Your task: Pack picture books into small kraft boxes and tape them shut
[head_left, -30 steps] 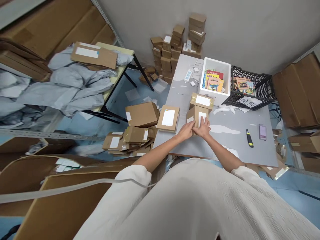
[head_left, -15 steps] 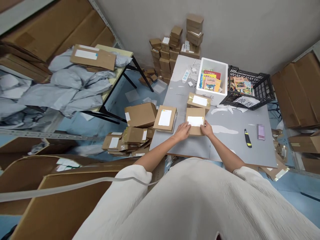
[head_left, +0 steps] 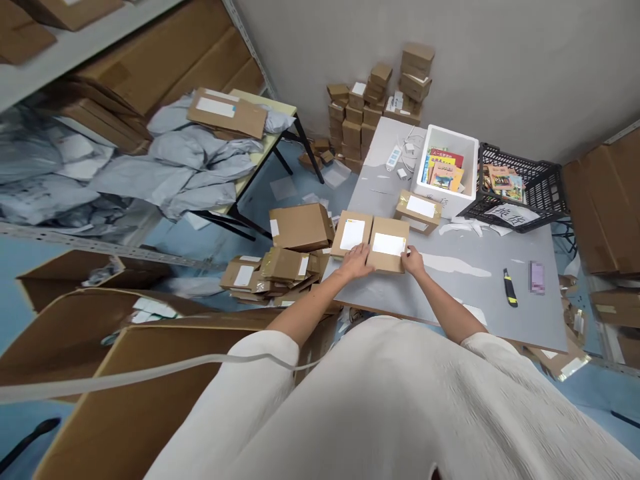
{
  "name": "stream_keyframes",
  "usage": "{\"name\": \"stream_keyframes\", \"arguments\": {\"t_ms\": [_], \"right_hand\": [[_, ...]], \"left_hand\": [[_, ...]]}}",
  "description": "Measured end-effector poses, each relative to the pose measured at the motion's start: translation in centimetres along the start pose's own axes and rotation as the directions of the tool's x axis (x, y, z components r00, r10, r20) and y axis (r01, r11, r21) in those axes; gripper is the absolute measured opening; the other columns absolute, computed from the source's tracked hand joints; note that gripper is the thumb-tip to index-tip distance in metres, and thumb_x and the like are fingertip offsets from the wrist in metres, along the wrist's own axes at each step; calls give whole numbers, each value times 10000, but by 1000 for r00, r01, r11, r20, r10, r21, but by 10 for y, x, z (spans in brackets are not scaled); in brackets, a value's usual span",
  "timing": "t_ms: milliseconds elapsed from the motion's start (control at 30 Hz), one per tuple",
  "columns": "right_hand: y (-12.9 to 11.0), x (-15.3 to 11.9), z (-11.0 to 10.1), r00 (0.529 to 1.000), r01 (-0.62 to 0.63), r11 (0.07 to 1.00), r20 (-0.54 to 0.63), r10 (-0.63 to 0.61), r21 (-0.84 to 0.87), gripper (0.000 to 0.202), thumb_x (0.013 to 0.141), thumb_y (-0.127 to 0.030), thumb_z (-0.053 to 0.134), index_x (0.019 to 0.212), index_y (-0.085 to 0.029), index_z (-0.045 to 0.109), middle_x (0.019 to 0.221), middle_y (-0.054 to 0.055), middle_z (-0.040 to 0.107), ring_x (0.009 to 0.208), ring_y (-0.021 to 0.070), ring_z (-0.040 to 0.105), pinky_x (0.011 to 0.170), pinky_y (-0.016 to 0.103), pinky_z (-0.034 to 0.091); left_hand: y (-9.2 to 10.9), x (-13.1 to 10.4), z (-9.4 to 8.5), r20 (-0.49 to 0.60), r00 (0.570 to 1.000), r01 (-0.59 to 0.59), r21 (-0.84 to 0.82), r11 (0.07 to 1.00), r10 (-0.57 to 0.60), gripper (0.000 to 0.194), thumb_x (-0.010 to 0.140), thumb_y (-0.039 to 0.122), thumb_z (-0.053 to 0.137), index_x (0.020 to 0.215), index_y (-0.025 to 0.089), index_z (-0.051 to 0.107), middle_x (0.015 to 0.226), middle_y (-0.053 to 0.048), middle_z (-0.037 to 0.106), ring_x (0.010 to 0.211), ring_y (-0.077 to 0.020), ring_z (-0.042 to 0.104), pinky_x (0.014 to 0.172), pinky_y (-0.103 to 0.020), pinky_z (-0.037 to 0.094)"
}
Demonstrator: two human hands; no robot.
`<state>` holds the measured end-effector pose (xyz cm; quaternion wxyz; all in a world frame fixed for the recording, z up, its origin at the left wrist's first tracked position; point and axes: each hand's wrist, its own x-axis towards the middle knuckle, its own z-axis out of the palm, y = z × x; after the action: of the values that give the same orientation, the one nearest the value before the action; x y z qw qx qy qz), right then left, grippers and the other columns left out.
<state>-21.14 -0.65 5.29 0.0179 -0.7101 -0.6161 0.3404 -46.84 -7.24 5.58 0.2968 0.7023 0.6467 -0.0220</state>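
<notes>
Two labelled cardboard boxes lie side by side on the grey table (head_left: 520, 267). My right hand (head_left: 413, 261) grips the right edge of the right box (head_left: 389, 233). At that box's lower left corner is my left hand (head_left: 356, 261), its fingers reaching over the edge, close to the left box (head_left: 349, 223) too. Behind the right box stands a taped carton (head_left: 424, 200) with a white label. Farther right lie a black and yellow cutter (head_left: 510, 289) and a purple, blurred item (head_left: 537, 277).
At the table's back are a white bin (head_left: 469, 199) and a black crate (head_left: 550, 200) with books, and a power strip (head_left: 393, 158). Boxes pile up left of the table (head_left: 300, 227) and by the wall. Large open cartons (head_left: 165, 373) stand at lower left.
The right box has moved left, away from the taped carton, and now sits against the left box. Both hands moved with it. The view has shifted a little.
</notes>
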Motion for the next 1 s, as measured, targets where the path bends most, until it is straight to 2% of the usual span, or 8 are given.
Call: {"name": "stream_keyframes", "arguments": {"t_ms": [67,267,400,500,600,700,867,1000], "right_hand": [[-6,0,1,1000,-13,1000,-13,12,-13,536,1087,-338,543,1589,-171,630,1363,160,826,1321,327,751,1125,404,575],[0,-8,-1,999,9,1000,-34,-9,-6,486,1075,-352,558,1509,-180,692,1307,144,845,1269,322,767,1112,406,583],[9,-13,-2,998,65,997,9,-65,31,504,1059,-353,548,1509,-188,703,1351,136,829,1251,313,769,1132,422,582],[15,-5,-12,995,93,995,-45,-92,37,546,1046,-363,526,1532,-167,682,1496,173,755,1300,319,741,1197,462,556],[21,15,-32,979,129,991,-154,-131,-24,614,1015,-353,534,1577,-123,629,1623,226,637,1471,358,622,1302,520,468],[28,43,-58,970,150,980,-174,-171,-128,644,987,-347,576,1593,-130,603,1708,242,534,1557,420,509,1328,597,415],[36,99,-99,944,256,920,-127,-304,-297,705,944,-334,652,1622,-169,549,1778,264,434,1582,502,414,1286,733,385],[38,148,-125,929,326,857,-33,-369,-399,813,950,-430,710,1668,-147,455,1825,289,338,1633,511,324,1298,745,322]], "left_hand": [[-2,-1,0,-8,1000,-28,20,999,28,949,1004,528,710,1809,196,332,1881,-228,320,1721,-436,339,1375,-566,338],[-8,0,0,-54,990,-130,74,989,134,806,1041,386,660,1788,245,393,1711,-231,519,1589,-426,482,1306,-573,409],[-9,0,1,-62,987,-146,73,987,150,789,1049,332,615,1793,205,385,1692,-260,515,1574,-444,480,1294,-593,417],[-7,1,2,-60,990,-125,47,991,128,821,1028,344,635,1796,207,379,1713,-265,496,1591,-459,467,1321,-622,385],[-2,1,0,-74,992,-102,29,994,103,806,1011,368,654,1768,215,422,1781,-255,441,1659,-462,400,1374,-665,295],[10,4,-2,-113,986,-122,8,993,122,685,1018,346,634,1681,208,529,1835,-239,386,1716,-436,338,1406,-663,243],[48,20,0,-137,978,-158,-10,987,155,614,1042,315,587,1646,209,567,1829,-194,426,1727,-373,353,1411,-595,288],[83,37,8,-147,981,-133,-24,991,128,635,1019,276,592,1654,251,573,1797,-158,490,1707,-361,390,1409,-596,302]]}}
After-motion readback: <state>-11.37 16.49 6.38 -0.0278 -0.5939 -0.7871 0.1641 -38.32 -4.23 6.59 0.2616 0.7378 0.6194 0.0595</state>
